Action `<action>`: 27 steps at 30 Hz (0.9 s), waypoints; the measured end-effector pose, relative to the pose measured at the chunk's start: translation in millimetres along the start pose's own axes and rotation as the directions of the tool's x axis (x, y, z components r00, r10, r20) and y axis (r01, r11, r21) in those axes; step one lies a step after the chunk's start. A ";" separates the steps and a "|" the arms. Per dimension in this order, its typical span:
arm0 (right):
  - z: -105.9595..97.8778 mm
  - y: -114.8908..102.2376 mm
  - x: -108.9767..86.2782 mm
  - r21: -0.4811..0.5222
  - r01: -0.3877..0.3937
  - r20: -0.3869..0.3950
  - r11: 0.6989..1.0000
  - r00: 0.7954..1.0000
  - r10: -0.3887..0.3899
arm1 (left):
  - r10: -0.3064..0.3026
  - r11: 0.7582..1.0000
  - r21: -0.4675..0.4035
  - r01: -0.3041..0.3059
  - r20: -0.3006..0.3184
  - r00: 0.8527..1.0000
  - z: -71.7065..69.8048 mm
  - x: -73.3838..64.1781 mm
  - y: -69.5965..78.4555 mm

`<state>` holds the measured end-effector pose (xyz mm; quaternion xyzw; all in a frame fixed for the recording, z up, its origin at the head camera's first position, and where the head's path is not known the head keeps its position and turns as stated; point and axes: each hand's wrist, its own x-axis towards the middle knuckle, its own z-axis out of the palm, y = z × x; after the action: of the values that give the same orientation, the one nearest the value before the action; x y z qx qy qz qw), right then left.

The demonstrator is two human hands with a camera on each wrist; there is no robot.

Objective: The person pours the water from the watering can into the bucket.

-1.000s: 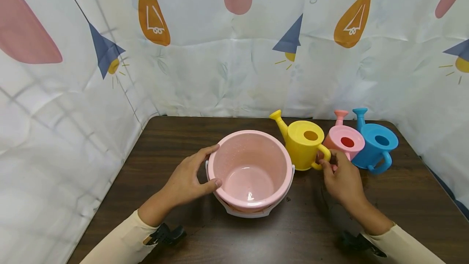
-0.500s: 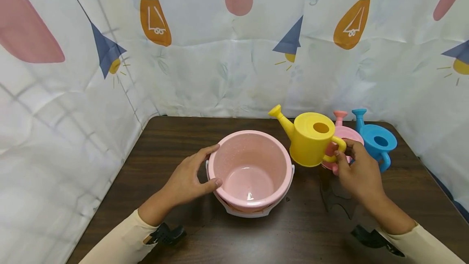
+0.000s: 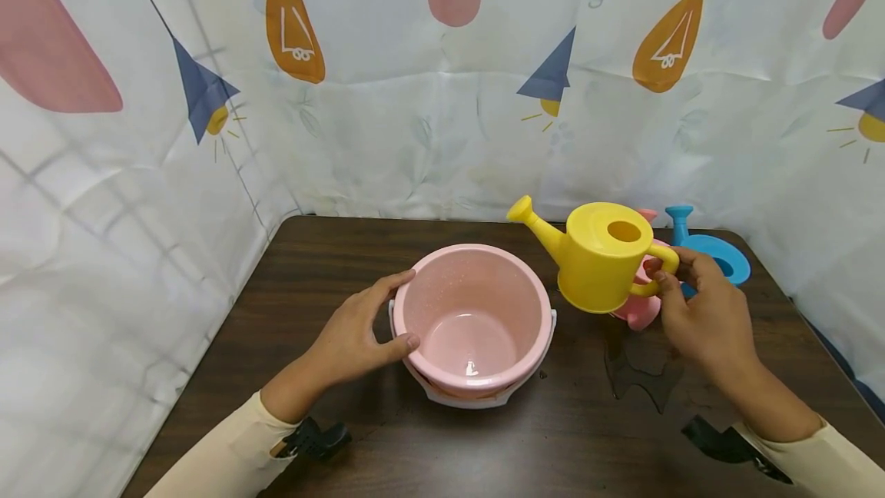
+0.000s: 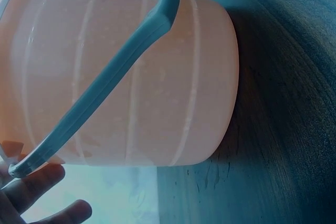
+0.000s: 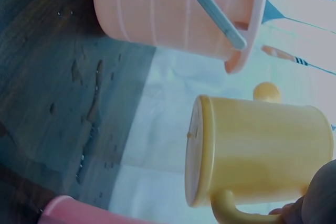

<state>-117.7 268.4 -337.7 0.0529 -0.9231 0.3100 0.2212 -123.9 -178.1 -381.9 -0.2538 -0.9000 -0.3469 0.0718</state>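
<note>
A pink bucket (image 3: 472,386) stands upright on the table, its white handle (image 3: 466,401) lowered along the front. My left hand (image 3: 353,333) rests on the bucket's left rim, thumb and forefinger spread apart. To the right, my right hand (image 3: 712,313) grips a yellow watering can (image 3: 598,267) by its handle, and the spout points toward the back left. The raised can shows its underside clear of the table in the right wrist view. Behind it, a pink watering can (image 3: 639,312) is mostly hidden. A blue watering can (image 3: 734,258) is partly covered by my right hand.
Spilled water (image 3: 639,379) lies on the dark wooden table (image 3: 539,452) below the right hand. Drops show near the bucket in the right wrist view. A printed white curtain (image 3: 387,144) hangs behind the table and along its sides.
My right hand has lifted the yellow watering can off the table and carried it to the right, in front of the pink one. The left hand and bucket have stayed put.
</note>
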 end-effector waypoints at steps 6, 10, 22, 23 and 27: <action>-7.1 -2.2 5.2 -0.010 0.041 -0.013 0.999 0.999 -0.041 | -0.012 1.000 -0.011 0.012 0.009 1.000 0.2 -0.2 -0.3; -10.1 -3.6 7.6 -0.034 0.074 -0.023 0.997 0.997 -0.074 | -0.005 1.000 -0.017 0.005 0.009 1.000 0.1 -0.4 -0.9; -18.6 -12.0 14.0 -0.036 0.141 -0.015 0.989 0.990 -0.141 | 0.012 1.000 -0.005 -0.012 -0.008 1.000 0.6 -1.4 -0.9; -19.0 -12.7 14.7 -0.034 0.147 -0.014 0.989 0.989 -0.147 | 0.013 1.000 -0.003 -0.013 -0.009 1.000 0.6 -1.3 -1.1; -21.0 -15.7 17.7 -0.050 0.168 -0.002 0.984 0.986 -0.169 | 0.015 1.000 -0.008 -0.015 -0.009 1.000 0.4 -1.1 -1.1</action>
<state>-122.0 269.0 -306.4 0.1243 -0.9220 0.2675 0.2508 -123.4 -179.0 -383.1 -0.2596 -0.8963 -0.3512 0.0772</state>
